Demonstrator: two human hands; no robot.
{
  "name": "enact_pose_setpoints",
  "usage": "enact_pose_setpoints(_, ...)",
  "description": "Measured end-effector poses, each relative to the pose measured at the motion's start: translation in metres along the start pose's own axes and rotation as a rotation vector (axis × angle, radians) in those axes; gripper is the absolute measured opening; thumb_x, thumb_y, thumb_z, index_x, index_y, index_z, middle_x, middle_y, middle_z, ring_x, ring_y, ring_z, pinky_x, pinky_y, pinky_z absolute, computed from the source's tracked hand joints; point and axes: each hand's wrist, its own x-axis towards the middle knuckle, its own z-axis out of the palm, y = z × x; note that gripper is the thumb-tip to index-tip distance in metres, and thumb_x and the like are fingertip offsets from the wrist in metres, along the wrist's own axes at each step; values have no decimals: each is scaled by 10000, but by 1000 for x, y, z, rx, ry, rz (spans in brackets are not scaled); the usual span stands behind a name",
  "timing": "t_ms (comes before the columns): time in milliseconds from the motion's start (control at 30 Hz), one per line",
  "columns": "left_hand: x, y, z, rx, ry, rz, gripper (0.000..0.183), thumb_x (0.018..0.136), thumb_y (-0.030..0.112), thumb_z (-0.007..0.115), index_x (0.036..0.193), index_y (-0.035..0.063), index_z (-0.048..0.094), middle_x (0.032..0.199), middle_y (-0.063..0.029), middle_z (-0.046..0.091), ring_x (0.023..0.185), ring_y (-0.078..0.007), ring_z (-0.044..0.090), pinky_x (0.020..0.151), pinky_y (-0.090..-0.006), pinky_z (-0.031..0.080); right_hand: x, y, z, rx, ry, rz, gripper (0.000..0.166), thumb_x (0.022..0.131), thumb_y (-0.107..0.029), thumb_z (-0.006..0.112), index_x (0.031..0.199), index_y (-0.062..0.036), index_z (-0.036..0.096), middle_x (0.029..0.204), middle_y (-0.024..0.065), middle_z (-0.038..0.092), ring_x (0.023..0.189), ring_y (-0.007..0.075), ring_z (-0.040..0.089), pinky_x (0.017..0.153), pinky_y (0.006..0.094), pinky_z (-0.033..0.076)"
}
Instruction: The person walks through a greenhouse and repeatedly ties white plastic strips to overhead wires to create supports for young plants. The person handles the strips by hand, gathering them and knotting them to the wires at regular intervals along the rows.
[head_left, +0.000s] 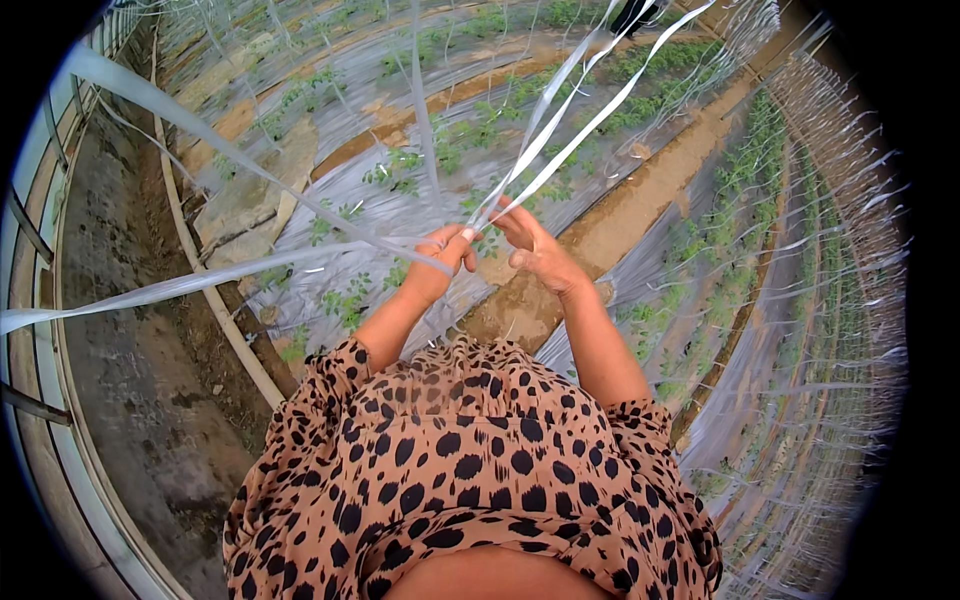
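Observation:
Several white plastic strips (577, 135) run from the top right down to my left hand (439, 262), which is closed on them with the thumb on top. Wider strips (195, 281) stretch from that hand and wrist to the left edge of the view. Just to the right, my right hand (532, 247) is raised with its fingers spread and thumb apart, its fingertips beside the strips. Whether those fingertips touch a strip cannot be told.
Young leafy plants (349, 300) grow through silvery plastic mulch (375, 202). A bare soil path (637, 199) runs diagonally at the right. Many hanging strings (847, 157) line the far right. At the left are a pale pipe (217, 315), a ditch and a framed wall. Part of a person in dark clothing (636, 16) shows at the top.

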Motion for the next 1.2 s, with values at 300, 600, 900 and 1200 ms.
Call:
enact_pose_setpoints(300, 26, -73, -11, 51, 17, 123, 269, 792, 116, 641, 1043, 35, 587, 930, -71, 607, 841, -166, 569, 729, -319, 460, 29, -9, 83, -572, 50, -312, 676, 774, -229, 723, 1354, -42, 431, 1011, 85, 613, 975, 244, 586, 920, 391, 440)
enact_pose_setpoints(600, -17, 27, -23, -52, -89, 117, 738, 738, 143, 727, 1387, -2, 407, 1273, -124, 528, 1092, -187, 493, 944, -332, 390, 38, -5, 44, -253, 116, 272, 236, 917, -156, 545, 1101, -28, 617, 753, 25, 578, 631, 105, 559, 590, 274, 488)
enact_pose_setpoints(900, 44, 60, -20, -180, 135, -151, 212, 779, 133, 728, 934, 18, 640, 590, 42, 489, 478, -63, 387, 455, -256, 325, -9, 15, 23, -297, -150, 367, 362, 899, -248, 630, 1206, -68, 569, 735, 9, 565, 597, 100, 535, 535, 265, 450)
enact_pose_setpoints(1200, 81, 7, -66, 807, 511, 247, 205, 858, 236, 616, 835, 34, 590, 643, -13, 555, 565, -132, 495, 544, -328, 409, -28, -130, 36, -992, 345, -357, 381, 826, -180, 687, 1176, -85, 571, 764, 84, 608, 669, 221, 624, 581, 335, 495)
